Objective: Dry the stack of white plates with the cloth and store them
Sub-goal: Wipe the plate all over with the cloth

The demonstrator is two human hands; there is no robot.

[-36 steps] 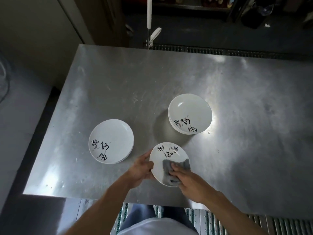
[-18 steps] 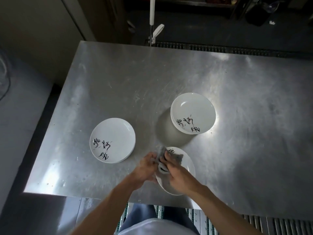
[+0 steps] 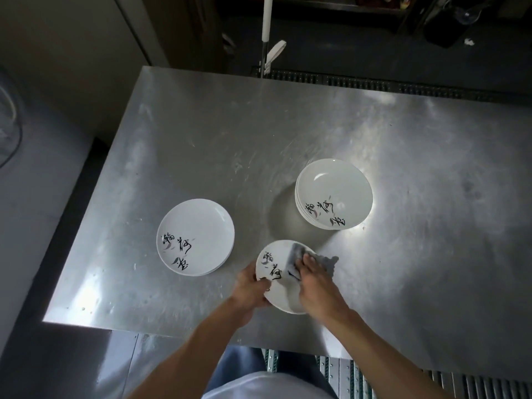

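The scene is dim overall, and the room beyond the counter [image 3: 288, 133] sinks into near black, so little detail survives along the top edge. The brushed steel catches light in uneven patches. A hard white glare hugs the right side of the right stack of plates [image 3: 334, 191], and softer sheens lie at the near left corner and the far right. That stack throws a rounded shadow to its left, so the light falls from the right and above. The left stack of plates [image 3: 195, 234] is evenly lit, its ink sharp. The right hand [image 3: 313, 286] and the cloth [image 3: 296, 254] under it look slightly smeared. The ink on the plate [image 3: 283, 296] gripped by the left hand [image 3: 247, 289] reads softer. The wide lens splays the counter's edges outward.
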